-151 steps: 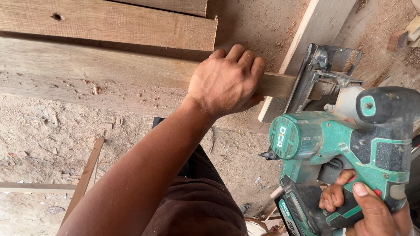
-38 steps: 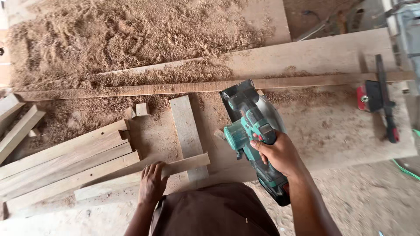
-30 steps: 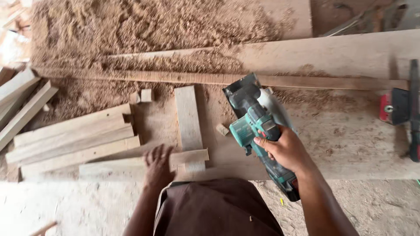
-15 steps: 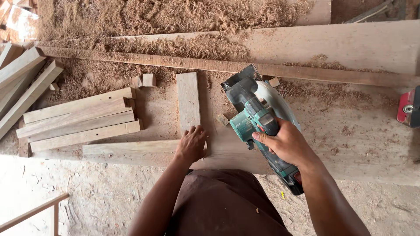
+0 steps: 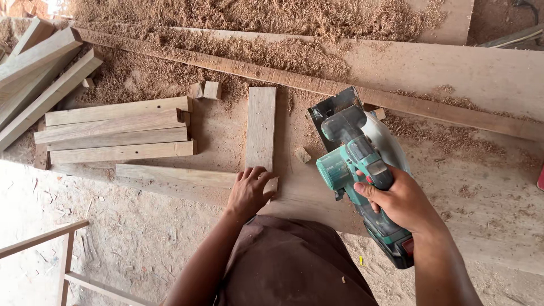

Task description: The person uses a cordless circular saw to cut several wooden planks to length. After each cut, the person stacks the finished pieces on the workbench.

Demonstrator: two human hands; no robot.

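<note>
Left hand (image 5: 249, 192) newly on plank (image 5: 187, 177), saw (image 5: 362, 170) unmoved — gripped

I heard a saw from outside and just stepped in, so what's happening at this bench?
A person is at a sawdust-strewn workbench. Their right hand grips the handle of a green cordless circular saw, which rests on the bench surface. Their left hand presses on the near end of a short plank where it meets a longer strip along the bench edge. A row of cut boards lies to the left, and small offcut blocks sit nearby.
</note>
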